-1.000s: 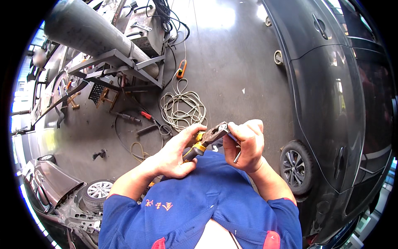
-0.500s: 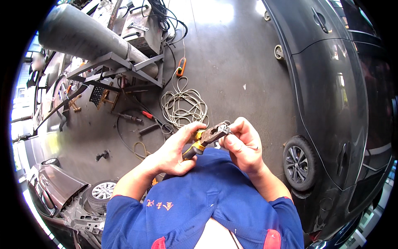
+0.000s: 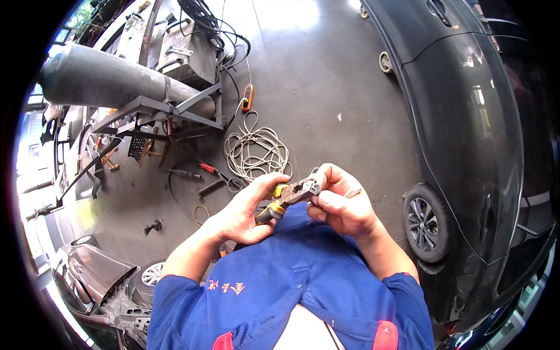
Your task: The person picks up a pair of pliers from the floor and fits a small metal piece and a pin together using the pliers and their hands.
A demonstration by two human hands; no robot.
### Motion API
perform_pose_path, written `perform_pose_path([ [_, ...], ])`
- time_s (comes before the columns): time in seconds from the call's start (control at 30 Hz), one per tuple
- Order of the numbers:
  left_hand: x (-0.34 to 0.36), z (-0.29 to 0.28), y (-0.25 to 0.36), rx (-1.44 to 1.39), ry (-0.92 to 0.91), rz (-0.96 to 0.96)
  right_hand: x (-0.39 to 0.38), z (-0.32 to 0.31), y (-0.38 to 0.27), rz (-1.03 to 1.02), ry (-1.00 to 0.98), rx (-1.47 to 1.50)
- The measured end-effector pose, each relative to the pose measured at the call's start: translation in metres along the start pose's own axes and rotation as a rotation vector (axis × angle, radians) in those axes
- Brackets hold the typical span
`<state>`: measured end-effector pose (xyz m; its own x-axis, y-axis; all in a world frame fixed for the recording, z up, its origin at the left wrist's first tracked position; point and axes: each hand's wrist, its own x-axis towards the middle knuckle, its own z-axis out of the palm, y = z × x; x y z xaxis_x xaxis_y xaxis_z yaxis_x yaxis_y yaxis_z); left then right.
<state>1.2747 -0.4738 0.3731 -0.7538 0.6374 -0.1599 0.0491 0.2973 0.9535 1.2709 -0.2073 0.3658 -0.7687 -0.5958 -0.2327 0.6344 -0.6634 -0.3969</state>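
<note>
I take the steel pliers with yellow-and-black handles (image 3: 295, 192) as the landmark; they are located in front of the blue short-sleeved shirt with red trim (image 3: 280, 256), nose directed toward the right.

Left grip (image 3: 244, 211): clenched around the handles of the pliers.

Right grip (image 3: 345, 209): at the nose of the pliers, pinching a small bright silver metal piece (image 3: 312, 186). The fingers partly cover this piece, and I cannot tell whether the jaws clamp it. A thin rod end (image 3: 355, 193) protrudes from the right grip, to the right of the pliers; I cannot tell whether it belongs to the piece.

Surroundings: on the grey floor (image 3: 332, 87), beyond the pliers and slightly left, I see a loose coil of pale cable (image 3: 255, 153). Farther beyond the pliers lies an orange elongated device (image 3: 248, 97). Well beyond and left of the pliers, a large grey metal cylinder (image 3: 111, 79) lies slanted across a grey steel frame (image 3: 197, 100). A glossy dark grey car (image 3: 461, 116) stands right of the pliers, well apart.
</note>
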Motion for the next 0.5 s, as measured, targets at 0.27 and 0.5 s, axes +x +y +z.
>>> perform_pose_path([
  [0.27, 0.06, 0.036, 0.001, -0.099, 0.038, -0.015, -0.029, -0.01, -0.056, -0.288, 0.288, -0.492],
  [0.5, 0.121, 0.019, -0.008, -0.013, 0.031, 0.069, -0.005, -0.043, -0.112, 0.078, 0.073, 0.072],
])
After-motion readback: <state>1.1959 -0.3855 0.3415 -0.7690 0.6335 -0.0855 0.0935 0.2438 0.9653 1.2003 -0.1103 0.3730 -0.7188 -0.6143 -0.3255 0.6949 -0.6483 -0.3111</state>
